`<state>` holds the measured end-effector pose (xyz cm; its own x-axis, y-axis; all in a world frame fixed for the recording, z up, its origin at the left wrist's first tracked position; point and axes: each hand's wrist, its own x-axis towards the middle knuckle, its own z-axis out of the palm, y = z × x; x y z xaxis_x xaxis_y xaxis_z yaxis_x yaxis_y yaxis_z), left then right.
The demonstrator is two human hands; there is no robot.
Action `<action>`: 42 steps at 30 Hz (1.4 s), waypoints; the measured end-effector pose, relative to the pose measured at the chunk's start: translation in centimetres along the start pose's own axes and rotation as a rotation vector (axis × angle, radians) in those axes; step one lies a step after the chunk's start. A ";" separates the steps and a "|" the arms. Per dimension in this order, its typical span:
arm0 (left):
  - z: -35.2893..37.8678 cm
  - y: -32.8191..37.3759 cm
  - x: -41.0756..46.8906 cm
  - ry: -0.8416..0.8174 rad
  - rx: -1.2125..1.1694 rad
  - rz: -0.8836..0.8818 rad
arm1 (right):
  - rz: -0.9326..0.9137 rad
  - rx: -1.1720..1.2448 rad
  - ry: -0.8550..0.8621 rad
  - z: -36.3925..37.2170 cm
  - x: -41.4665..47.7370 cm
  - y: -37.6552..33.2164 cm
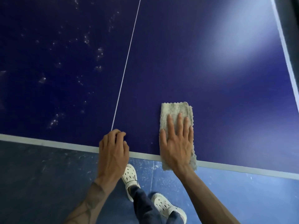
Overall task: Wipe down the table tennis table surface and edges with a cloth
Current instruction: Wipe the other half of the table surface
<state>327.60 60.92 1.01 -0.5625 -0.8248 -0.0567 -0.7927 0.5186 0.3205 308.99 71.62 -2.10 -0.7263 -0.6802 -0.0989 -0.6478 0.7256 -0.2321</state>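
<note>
Though folded, a fuzzy beige cloth (174, 110).

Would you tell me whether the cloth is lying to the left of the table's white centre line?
No, the cloth lies to the right of the centre line, pressed flat under the right hand.

Table top (210, 81): dark blue, fine-grained matt coat with a soft sheen under the glare at upper right, pale dusty specks (99, 52) on its left half; cloth (175, 110): beige, nubby pile, ragged edges; floor (242, 194): blue, dull, scuffed; clogs (129, 174): cream, perforated, rubbery-looking.
</note>
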 end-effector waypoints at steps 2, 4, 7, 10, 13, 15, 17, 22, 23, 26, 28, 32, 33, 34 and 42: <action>0.0 -1.3 0.8 -0.001 -0.006 0.039 | 0.001 0.030 0.007 1.2 0.7 -4.2; -0.3 -2.5 1.4 0.019 -0.018 0.067 | -0.108 0.037 0.006 2.5 0.0 -8.1; -1.1 -5.5 2.9 0.012 -0.012 0.089 | -0.289 0.047 -0.019 4.0 -2.4 -11.5; -2.3 -9.1 4.4 -0.006 -0.003 0.107 | -0.279 0.010 -0.014 4.0 -3.6 -10.8; -3.3 -12.3 5.3 -0.025 0.037 0.119 | -0.102 -0.016 -0.009 3.6 -3.1 -10.9; -4.1 -14.2 5.7 -0.035 0.057 0.146 | 0.043 0.003 0.000 3.9 -2.2 -13.5; -5.0 -16.0 5.9 -0.041 0.069 0.164 | 0.133 0.040 0.024 4.6 -0.8 -17.7; -7.4 -21.8 7.5 -0.041 0.053 0.167 | -0.004 0.106 0.044 7.8 -1.0 -28.9; -7.9 -23.1 8.0 -0.043 0.049 0.172 | -0.057 0.107 0.029 8.4 -1.8 -30.2; -9.8 -27.1 9.2 -0.064 0.037 0.197 | -0.102 0.073 -0.007 9.0 -3.5 -30.6; -11.2 -29.6 9.8 -0.084 0.020 0.238 | 0.002 0.016 -0.001 8.5 -4.0 -30.0; -13.9 -35.0 10.6 -0.114 0.033 0.361 | 0.359 0.045 0.019 7.8 -2.8 -32.3; -14.5 -36.4 10.9 -0.120 0.034 0.394 | 0.435 0.063 0.043 7.9 -2.1 -33.9; -15.0 -37.5 11.3 -0.123 0.037 0.417 | 0.488 0.083 0.059 8.1 -1.2 -35.5; -16.6 -42.3 16.7 -0.193 0.122 0.635 | 0.367 0.065 0.093 11.3 -4.4 -44.3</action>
<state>355.65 21.40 2.20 -0.9512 -0.3019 -0.0637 -0.3083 0.9207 0.2393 343.48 41.27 -2.33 -0.9267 -0.3622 -0.0998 -0.3272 0.9087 -0.2591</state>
